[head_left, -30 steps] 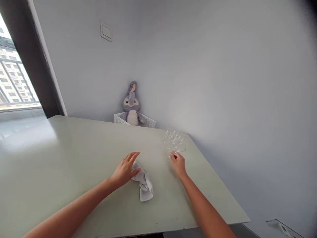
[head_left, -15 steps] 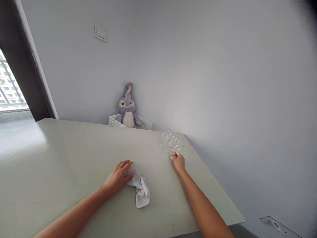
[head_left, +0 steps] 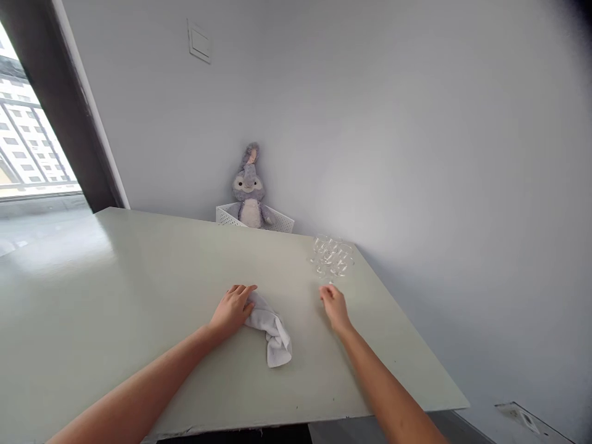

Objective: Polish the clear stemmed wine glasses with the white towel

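On the desk (head_left: 185, 265), the clear glass-like pieces (head_left: 330, 258) are sitting just beyond the nearer right hand (head_left: 333, 306), its fingers bunching (around anything? cannot tell). The left hand (head_left: 232, 310) is resting at the white cloth's (head_left: 272, 328) far end, grip unclear; its long axis is slanting rightward, towards the person.

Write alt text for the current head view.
A person's left hand rests at one end of a crumpled white cloth on a pale table; the right hand, curled, is just in front of clustered clear glassware. Behind the table, a grey plush rabbit sits in a white perforated basket.
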The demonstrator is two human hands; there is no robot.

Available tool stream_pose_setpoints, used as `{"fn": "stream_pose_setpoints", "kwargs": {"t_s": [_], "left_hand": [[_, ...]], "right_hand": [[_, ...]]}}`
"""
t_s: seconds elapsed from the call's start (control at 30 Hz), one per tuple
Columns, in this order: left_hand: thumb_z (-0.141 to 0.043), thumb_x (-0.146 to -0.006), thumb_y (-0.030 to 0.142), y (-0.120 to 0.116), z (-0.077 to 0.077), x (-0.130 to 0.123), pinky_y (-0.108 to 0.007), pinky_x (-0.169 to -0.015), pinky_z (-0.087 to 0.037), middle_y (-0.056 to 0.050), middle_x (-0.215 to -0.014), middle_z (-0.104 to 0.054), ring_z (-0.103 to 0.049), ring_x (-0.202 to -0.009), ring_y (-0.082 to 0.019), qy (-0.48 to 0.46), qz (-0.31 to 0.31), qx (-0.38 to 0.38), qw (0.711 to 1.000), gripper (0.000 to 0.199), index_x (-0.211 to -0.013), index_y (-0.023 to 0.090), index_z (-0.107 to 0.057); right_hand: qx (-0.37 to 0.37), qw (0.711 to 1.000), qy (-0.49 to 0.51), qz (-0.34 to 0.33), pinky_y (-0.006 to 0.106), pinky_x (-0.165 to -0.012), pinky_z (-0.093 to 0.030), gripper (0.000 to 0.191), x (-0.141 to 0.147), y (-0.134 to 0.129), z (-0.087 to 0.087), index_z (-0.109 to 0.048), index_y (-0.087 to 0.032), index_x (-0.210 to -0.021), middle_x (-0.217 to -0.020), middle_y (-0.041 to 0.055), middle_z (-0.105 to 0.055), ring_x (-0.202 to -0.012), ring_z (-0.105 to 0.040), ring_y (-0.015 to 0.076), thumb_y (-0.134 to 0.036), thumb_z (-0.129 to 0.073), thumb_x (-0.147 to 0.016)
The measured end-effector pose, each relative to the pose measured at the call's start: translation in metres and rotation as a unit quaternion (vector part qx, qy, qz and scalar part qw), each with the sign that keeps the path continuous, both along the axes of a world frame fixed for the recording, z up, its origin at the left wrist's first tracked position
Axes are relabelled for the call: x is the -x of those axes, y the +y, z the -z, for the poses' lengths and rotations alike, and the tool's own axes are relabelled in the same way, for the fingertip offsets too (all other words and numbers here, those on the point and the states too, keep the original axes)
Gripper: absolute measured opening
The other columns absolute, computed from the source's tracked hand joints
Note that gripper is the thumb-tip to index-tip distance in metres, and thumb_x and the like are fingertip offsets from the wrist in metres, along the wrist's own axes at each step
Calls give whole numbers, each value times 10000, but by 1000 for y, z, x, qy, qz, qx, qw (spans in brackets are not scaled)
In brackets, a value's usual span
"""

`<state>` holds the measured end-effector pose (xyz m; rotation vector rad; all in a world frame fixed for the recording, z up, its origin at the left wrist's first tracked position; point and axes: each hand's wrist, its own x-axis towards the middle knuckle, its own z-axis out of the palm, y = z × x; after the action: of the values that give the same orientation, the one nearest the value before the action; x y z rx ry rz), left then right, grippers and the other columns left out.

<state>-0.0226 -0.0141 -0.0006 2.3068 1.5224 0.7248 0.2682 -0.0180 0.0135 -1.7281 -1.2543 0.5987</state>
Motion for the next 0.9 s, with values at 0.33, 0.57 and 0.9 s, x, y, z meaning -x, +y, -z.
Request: {"fn": "stream_pose_setpoints", "kwargs": {"t_s": [0.33, 0.57, 0.9], "left_hand": [[-400, -786, 220, 1, -16, 13, -238, -621, -406, 7, -907, -565, -509, -670, -118, -143, -78, 26, 986, 312, -1064, 253, -539], [-414, -782, 254, 12, -23, 25, -221, -603, -403, 10, -893, -571, -489, -654, -106, -225, -99, 20, 969, 257, -977, 238, -582], [-443, -751, 191, 24, -11, 34, -255, -775, -417, 6, -1065, -595, -546, -911, -153, -135, -109, 50, 983, 299, -1005, 248, -589]], "right_hand": [[-69, 915, -303, -256, 260, -596, -345, 279, 96, -64, -8, -565, -225, -913, -855, 26, -587, -748, -528, 177, -89, -506, -677], [-287, 847, -389, -223, 351, -710, -357, 272, 98, -85, -28, -560, -212, -810, -787, 41, -531, -764, -464, 190, 3, -444, -691], [-134, 895, -310, -292, 367, -796, -390, 321, 112, -67, -14, -508, -178, -1107, -1033, 99, -584, -946, -500, 236, -245, -515, -793]]}}
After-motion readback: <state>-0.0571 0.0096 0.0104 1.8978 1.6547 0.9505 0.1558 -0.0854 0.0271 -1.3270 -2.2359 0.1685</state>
